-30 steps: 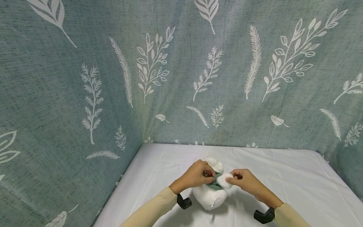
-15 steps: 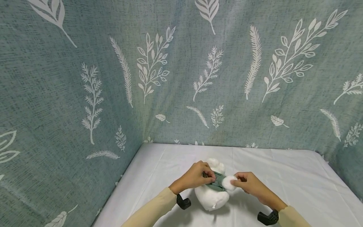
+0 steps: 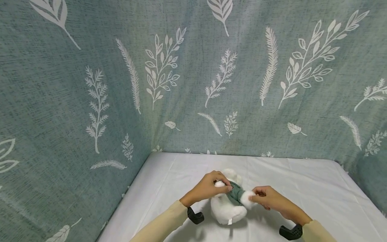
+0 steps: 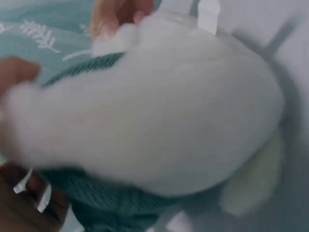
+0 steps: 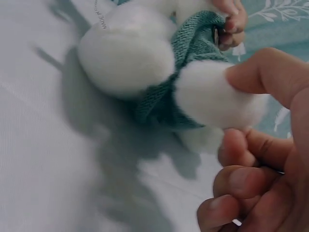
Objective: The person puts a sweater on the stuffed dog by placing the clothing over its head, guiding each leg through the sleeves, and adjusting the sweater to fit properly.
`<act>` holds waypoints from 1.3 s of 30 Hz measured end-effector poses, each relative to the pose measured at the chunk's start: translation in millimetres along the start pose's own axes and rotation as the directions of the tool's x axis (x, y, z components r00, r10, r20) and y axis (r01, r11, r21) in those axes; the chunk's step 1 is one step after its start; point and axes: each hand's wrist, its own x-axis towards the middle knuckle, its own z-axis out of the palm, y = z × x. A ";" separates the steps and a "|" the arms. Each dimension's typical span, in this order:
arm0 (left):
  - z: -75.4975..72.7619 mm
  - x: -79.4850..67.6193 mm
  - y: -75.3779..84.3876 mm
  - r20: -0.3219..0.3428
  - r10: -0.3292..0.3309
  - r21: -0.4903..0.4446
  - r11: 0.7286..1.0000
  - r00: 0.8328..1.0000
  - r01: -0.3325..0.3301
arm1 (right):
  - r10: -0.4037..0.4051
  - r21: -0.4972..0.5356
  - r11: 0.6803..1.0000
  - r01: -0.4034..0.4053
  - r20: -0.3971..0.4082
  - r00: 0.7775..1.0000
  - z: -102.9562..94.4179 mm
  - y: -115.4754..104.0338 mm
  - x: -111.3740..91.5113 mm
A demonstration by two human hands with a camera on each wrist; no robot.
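A white plush toy lies on the white surface between both hands, a green knitted sweater around its upper body. My left hand bends over a white limb, and its fingertips pinch the sweater's edge. In the left wrist view the limb passes between thumb and fingers, blurred. My right hand pinches the rounded white paw that sticks out of the sweater's near side. The right wrist view shows thumb and forefinger on that paw, with the other fingers curled below.
A white cloth covers the table, and shadows fall on it below the toy. Green leaf-patterned curtains stand at the back and sides. A small white tag sticks out of the toy's near end.
My right hand has moved right and slightly nearer with the paw, and the toy has shifted right. More of the sweater shows between the hands. The left hand has barely moved.
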 end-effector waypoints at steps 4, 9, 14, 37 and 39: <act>-1.5 -3.2 -3.2 -0.008 -0.016 -0.084 0.996 1.000 0.015 | 0.019 -0.033 0.999 -0.018 0.033 0.999 -3.2 0.5 -3.2; -4.9 -10.1 -7.5 0.002 -0.033 -0.136 0.990 0.999 0.033 | 0.035 -0.035 0.999 -0.031 0.103 0.994 -9.4 2.7 -8.0; -6.4 -15.9 -10.1 -0.056 -0.044 -0.105 0.994 0.998 0.037 | 0.024 -0.051 0.999 -0.015 0.174 0.984 -20.1 1.9 -13.8; 3.4 -17.1 -16.4 -0.044 -0.048 0.252 0.966 0.998 0.057 | -0.375 -0.157 0.913 0.375 0.034 0.926 13.5 -42.5 3.3; 3.9 -15.6 -15.4 -0.055 -0.048 0.233 0.971 0.997 0.059 | -0.422 -0.193 0.887 0.420 0.029 0.906 16.9 -44.3 4.0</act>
